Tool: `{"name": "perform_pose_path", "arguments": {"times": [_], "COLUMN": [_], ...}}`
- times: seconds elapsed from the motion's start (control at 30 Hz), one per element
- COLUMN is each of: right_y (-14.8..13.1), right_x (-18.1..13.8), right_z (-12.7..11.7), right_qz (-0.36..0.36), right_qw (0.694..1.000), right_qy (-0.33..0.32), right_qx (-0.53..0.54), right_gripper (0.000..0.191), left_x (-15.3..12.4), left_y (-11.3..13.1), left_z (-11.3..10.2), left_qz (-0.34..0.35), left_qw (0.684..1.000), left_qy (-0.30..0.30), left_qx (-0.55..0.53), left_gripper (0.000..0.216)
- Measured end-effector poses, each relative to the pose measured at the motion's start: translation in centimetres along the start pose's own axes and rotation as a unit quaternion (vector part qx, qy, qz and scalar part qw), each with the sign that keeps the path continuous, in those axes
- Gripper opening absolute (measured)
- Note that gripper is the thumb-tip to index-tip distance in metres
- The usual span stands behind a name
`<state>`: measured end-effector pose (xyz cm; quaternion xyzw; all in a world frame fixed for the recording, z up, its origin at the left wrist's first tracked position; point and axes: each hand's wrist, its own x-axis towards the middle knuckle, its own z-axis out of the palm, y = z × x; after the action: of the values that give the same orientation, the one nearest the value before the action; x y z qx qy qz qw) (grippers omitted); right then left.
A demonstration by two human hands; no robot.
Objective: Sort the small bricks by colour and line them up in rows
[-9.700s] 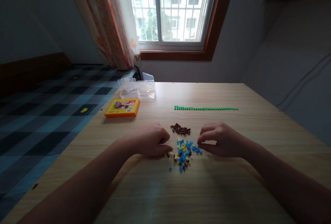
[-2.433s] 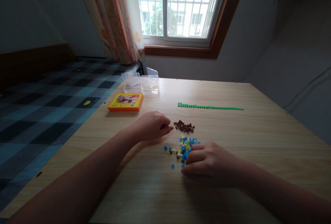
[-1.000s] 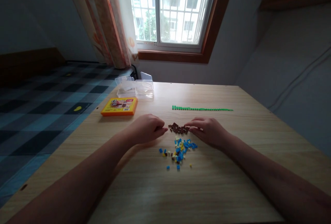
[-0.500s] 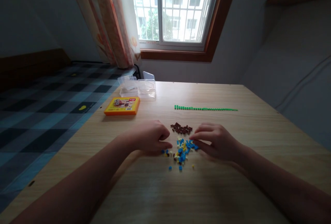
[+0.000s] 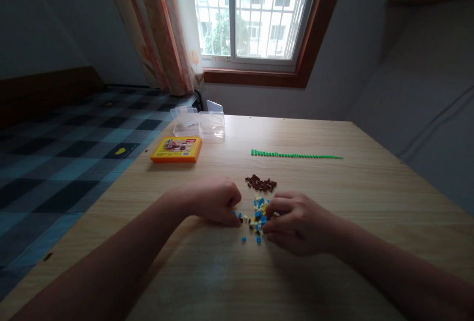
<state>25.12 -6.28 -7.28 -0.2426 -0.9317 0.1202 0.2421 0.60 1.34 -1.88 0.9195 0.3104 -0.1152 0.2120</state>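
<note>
Though low, left hand curled, right hand arched (grips unclear) over mixed bricks.

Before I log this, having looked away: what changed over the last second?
The right hand moved from the brown pile to the mixed pile, nearer the person; the left hand came nearer too. Any grip is unclear. Green row, yellow box, clear containers stayed.

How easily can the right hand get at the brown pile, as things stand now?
Probably yes, easily: the brown pile lies just beyond the right hand, and nothing seems to stand between them. The fingers are at the mixed pile, and the left hand is off to the side.
</note>
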Motion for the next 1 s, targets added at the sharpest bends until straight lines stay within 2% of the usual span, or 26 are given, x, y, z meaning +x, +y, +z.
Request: {"name": "perform_pose_path", "arguments": {"times": [0.43, 0.63, 1.0], "right_y": [0.46, 0.27, 0.0], "right_x": [-0.39, -0.22, -0.17], "right_z": [-0.25, -0.29, 0.23], "right_qz": [0.006, 0.006, 0.004], "right_qw": [1.0, 0.999, 0.999], "right_qy": [0.001, 0.033, -0.007], "right_qx": [0.002, -0.001, -0.033], "right_gripper": [0.019, 0.024, 0.028], "left_x": [-0.13, 0.02, 0.0], "left_y": [-0.34, -0.33, -0.32], "left_z": [-0.25, -0.02, -0.15], "left_qz": [-0.023, -0.008, -0.019], "left_qw": [1.0, 1.0, 1.0], "left_qy": [-0.004, 0.008, 0.008], "left_qx": [0.009, 0.018, 0.018], "left_gripper": [0.029, 0.037, 0.03]}}
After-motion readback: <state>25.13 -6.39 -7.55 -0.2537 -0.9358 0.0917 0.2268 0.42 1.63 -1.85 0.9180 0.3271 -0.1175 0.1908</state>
